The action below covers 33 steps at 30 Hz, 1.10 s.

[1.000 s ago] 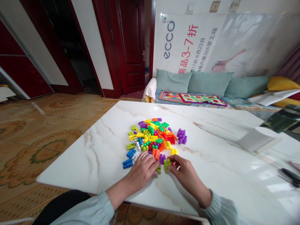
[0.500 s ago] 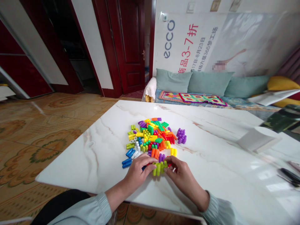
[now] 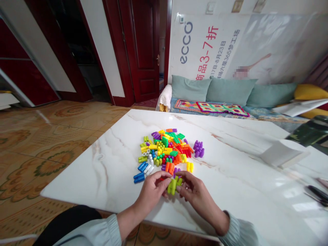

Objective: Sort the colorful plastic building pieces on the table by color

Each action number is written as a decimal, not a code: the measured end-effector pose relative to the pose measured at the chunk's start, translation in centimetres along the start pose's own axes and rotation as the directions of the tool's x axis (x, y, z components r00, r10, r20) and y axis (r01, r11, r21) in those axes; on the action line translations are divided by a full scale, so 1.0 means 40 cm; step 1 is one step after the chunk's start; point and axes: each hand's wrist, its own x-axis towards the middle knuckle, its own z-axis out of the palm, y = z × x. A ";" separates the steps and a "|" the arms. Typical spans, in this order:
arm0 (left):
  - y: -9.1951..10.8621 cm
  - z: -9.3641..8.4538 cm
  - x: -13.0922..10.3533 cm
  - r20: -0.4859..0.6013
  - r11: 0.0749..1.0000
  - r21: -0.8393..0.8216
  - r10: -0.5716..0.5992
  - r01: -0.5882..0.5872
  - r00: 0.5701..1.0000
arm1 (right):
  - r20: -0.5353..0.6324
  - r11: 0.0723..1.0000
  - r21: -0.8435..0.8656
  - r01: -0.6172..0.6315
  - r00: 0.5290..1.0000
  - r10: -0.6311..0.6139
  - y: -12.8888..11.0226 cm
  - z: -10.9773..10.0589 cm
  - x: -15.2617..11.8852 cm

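Note:
Lime-green bullet-shaped plastic building blocks [image 3: 173, 186] are gripped between both hands near the front of the table. My left hand [image 3: 154, 187] pinches them from the left with thumb and fingers. From the right, my right hand [image 3: 194, 188] closes its thumb and fingertips on them. Whether the lime pieces are fully joined I cannot tell. Just beyond my fingers lies a heap of similar blocks in many colours [image 3: 166, 150]. Blue blocks [image 3: 139, 177] lie left of my left hand, and an orange block [image 3: 169, 168] sits right behind the held ones.
The white marbled table [image 3: 107, 184] spreads out around the heap. A joined purple cluster [image 3: 199, 148] lies to its right. Farther right are a white box-like object [image 3: 282, 153] and a black object [image 3: 317, 194]. Behind the table stands a sofa with green cushions [image 3: 230, 90].
My hands have drawn slightly closer together, and the lime-green blocks sit more compactly between them. The right fingers have curled in further. The heap has not moved.

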 end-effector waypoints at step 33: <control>-0.008 -0.007 0.003 0.184 0.972 -0.232 -0.001 0.045 0.983 | 0.015 0.929 0.331 -0.165 0.985 0.170 0.011 -0.014 0.011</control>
